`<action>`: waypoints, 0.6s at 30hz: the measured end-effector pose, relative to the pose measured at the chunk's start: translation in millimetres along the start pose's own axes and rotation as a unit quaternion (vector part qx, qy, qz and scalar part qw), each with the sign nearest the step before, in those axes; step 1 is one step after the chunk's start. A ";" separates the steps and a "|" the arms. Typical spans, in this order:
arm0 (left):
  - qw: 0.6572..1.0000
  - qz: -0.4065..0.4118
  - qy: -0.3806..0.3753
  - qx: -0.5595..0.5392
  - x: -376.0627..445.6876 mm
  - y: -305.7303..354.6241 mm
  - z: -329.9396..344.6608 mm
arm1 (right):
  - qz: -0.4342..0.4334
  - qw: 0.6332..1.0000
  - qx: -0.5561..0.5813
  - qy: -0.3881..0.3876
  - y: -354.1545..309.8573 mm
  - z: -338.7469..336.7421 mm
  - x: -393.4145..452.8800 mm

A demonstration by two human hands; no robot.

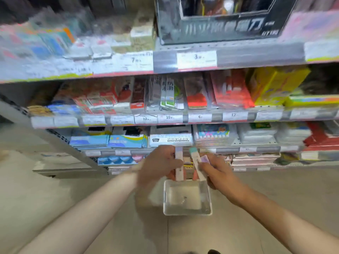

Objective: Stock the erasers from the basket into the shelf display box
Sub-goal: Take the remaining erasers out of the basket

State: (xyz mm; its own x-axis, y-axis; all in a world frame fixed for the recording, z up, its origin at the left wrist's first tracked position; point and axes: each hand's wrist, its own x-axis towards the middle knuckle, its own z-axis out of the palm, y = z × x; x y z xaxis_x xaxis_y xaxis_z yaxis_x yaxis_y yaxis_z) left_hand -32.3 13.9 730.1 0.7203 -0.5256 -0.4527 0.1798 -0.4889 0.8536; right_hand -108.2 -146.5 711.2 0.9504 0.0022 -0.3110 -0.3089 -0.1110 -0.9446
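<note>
Left hand [157, 164] and right hand [218, 171] each grip packaged erasers [178, 165] above the basket [187, 212]; loose multi-pack holds risk dropping one onto the floor.

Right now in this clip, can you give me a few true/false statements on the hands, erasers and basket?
1. The left hand grips a long packaged eraser. True.
2. The right hand is empty. False: it holds a teal-capped eraser.
3. The white basket sits on the floor below the hands. True.
4. The basket is piled full of erasers. False: it looks nearly empty.
5. The hands are up at the top shelf. False: they are low, before the bottom shelves.
</note>
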 end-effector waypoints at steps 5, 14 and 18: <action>0.997 0.064 -0.030 0.008 -61.4 95.1 -29.7 | -0.058 0.998 0.014 0.013 -103.7 -3.9 -41.0; 0.977 0.193 -0.058 0.064 -130.0 209.1 -58.1 | -0.155 0.984 0.083 0.026 -226.3 -16.3 -85.3; 0.970 0.224 -0.066 0.068 -148.3 241.8 -55.6 | -0.194 0.975 0.093 0.052 -267.3 -28.5 -98.1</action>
State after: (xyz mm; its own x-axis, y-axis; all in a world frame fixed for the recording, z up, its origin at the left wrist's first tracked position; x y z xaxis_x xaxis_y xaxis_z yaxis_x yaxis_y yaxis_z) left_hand -58.4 12.4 1017.9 0.6122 -0.7866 -0.0806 -0.2285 -0.2736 0.9343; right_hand -117.8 -145.3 997.1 0.9926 -0.0940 0.0766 0.0825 0.0596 -0.9948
